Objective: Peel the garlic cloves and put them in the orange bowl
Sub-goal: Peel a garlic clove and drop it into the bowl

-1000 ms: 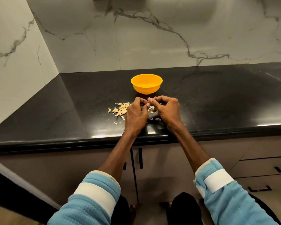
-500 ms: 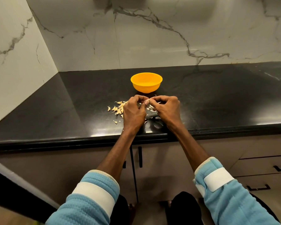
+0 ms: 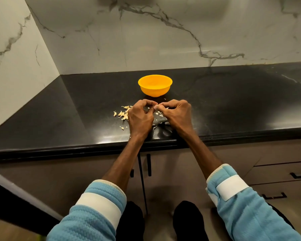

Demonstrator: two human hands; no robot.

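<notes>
The orange bowl [image 3: 155, 86] stands on the black countertop [image 3: 233, 105], just beyond my hands. My left hand [image 3: 140, 117] and my right hand [image 3: 178, 113] meet fingertip to fingertip over the counter and pinch a small garlic clove [image 3: 156, 106] between them; only a pale bit of it shows. A heap of unpeeled garlic cloves [image 3: 122, 113] lies left of my left hand. Bits of papery skin [image 3: 159, 114] lie under and between my hands.
A marble wall rises behind the counter and along its left side. The counter's front edge [image 3: 76, 148] runs just below my wrists, with cabinet doors and drawer handles [image 3: 300, 175] underneath.
Both hands have stayed together on the clove, with small finger shifts. The head camera has tipped slightly, so the bowl and hands sit a little higher in view.
</notes>
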